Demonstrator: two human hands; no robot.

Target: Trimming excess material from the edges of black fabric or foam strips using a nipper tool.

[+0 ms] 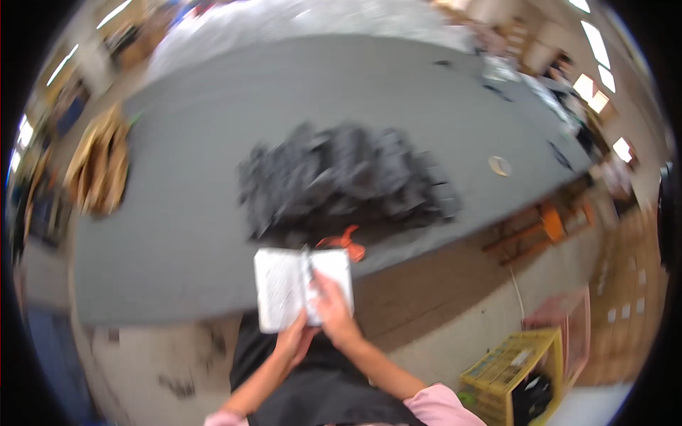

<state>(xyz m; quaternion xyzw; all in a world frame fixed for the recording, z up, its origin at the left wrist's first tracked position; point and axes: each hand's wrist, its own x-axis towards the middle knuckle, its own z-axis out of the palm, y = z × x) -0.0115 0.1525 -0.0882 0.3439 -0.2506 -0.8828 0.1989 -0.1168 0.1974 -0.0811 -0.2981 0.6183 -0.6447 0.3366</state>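
An open notebook (pixel 278 291) with white pages is held at the near edge of the table, in front of my dark apron. My left hand (pixel 293 339) grips its lower edge near the fold, thumb up on the pages. Over the right-hand page lies my right hand (pixel 332 307), its fingers closed around the lower end of a slim dark pen (pixel 307 261) that runs along the fold. Motion blur softens the fingertips. Just beyond the notebook is a bright orange looped thing (pixel 348 243), too smeared to name. Behind it sits a wide heap of dark grey fabric pieces (pixel 348 167).
The grey-covered table (pixel 192 156) spreads ahead. Brown paper bags (pixel 101 163) stand at its left edge, a tape roll (pixel 499 166) lies to the right, and clear plastic sheeting (pixel 305 21) is heaped at the back. A yellow crate (pixel 515 366) stands on the floor at lower right.
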